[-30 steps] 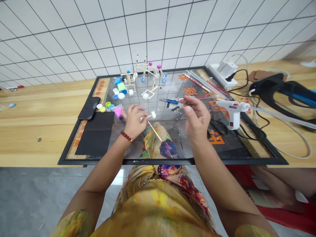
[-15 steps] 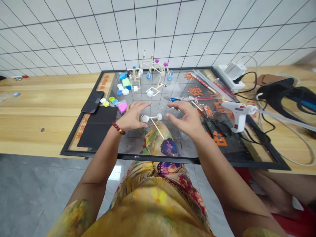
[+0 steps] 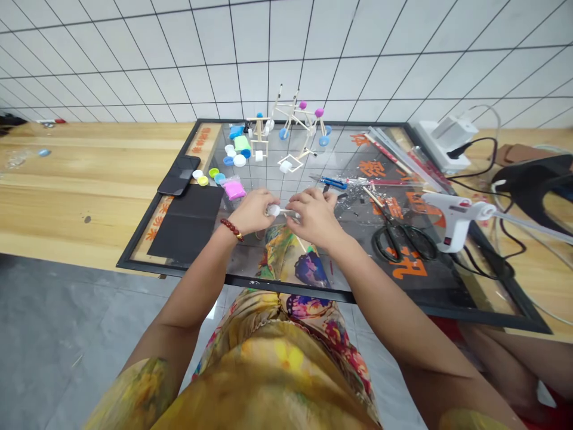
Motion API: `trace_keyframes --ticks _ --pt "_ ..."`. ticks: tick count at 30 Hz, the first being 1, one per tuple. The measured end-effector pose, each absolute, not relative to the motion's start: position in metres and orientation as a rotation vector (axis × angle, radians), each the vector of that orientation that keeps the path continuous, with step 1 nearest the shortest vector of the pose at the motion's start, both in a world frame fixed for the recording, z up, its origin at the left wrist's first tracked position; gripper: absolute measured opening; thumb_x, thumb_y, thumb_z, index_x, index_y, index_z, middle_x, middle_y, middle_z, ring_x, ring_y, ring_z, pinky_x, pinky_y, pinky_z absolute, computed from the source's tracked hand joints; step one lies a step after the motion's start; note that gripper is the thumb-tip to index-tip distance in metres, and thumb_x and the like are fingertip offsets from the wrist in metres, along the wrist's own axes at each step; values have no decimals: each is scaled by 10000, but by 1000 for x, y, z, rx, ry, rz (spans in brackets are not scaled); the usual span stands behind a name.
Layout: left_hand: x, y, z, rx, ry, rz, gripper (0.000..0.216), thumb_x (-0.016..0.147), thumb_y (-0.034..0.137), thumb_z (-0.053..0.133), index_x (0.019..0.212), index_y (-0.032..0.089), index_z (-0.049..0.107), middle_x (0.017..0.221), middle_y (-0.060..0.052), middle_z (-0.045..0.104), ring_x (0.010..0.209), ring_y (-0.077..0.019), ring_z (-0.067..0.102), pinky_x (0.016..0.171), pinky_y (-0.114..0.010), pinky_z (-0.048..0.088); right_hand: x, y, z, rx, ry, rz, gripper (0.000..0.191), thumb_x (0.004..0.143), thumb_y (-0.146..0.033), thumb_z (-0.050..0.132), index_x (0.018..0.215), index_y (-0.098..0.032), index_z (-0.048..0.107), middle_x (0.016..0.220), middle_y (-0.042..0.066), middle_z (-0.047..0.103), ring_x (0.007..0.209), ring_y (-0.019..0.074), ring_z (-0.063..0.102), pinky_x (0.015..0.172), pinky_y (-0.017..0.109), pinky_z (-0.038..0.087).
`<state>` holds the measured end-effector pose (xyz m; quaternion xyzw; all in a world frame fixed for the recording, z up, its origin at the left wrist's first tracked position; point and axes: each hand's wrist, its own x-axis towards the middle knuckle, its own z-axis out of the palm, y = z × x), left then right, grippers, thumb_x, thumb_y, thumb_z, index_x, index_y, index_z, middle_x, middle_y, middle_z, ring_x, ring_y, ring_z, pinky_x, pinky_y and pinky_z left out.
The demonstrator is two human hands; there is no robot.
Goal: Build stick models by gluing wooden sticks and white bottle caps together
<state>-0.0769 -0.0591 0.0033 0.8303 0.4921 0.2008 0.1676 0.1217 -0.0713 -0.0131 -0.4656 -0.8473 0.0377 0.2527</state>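
Observation:
My left hand (image 3: 252, 210) and my right hand (image 3: 312, 216) meet over the glass sheet (image 3: 250, 263) at its near middle. Between them they pinch a small stick axle with a white cap (image 3: 274, 210) on its end. The left fingers close around the cap end, the right fingers around the other end of the stick. A loose wooden stick lies on the glass just under my right hand, mostly hidden. A red bead bracelet (image 3: 231, 229) sits on my left wrist.
Stick-and-cap models (image 3: 295, 119) stand at the glass's far edge beside loose coloured caps (image 3: 235, 152). A phone (image 3: 179, 175) and black sheet (image 3: 188, 221) lie left. Scissors (image 3: 398, 233), a white glue gun (image 3: 454, 216), a blue cutter (image 3: 333, 182) and cables lie right.
Both hands were apart and open over the axle half a second ago; now they have closed together on it. The view has shifted slightly left and lower.

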Motion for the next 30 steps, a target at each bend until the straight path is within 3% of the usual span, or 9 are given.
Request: trace_keyframes --ticks 3,7,14,19,30 --pt "-74 -58 2 2315 1365 731 283 711 185 640 977 169 736 936 -78 665 872 -238 646 787 -370 522 125 -69 -16 -1254 -2266 139 124 839 -253 610 812 -224 728 1024 68 755 1078 307 515 865 486 243" --pt "-67 -61 3 2251 1241 984 252 726 183 663 968 175 731 969 -78 715 934 -234 669 854 -374 531 134 -67 -18 -1244 -2140 174 140 882 -302 608 860 -247 735 990 51 765 1042 296 535 878 494 239" --pt "-57 -67 3 2217 1093 1175 211 714 188 710 920 180 752 924 -63 725 875 -207 690 821 -346 541 145 -67 -19 -1199 -2039 172 172 898 -375 620 863 -273 754 901 38 774 1010 293 566 909 506 267" --pt "-51 -70 1 2165 1111 1360 207 731 249 742 918 164 769 863 -54 709 834 -182 676 790 -321 535 145 -69 -17 -1171 -2048 94 154 910 -319 607 887 -274 753 902 22 775 1036 285 573 913 483 275" --pt "-46 -70 -3 2306 1133 1365 254 734 221 751 987 213 777 899 -31 699 870 -170 648 864 -341 497 148 -68 -17 -1130 -2046 58 167 903 -271 594 831 -275 745 881 3 769 979 261 569 912 470 265"
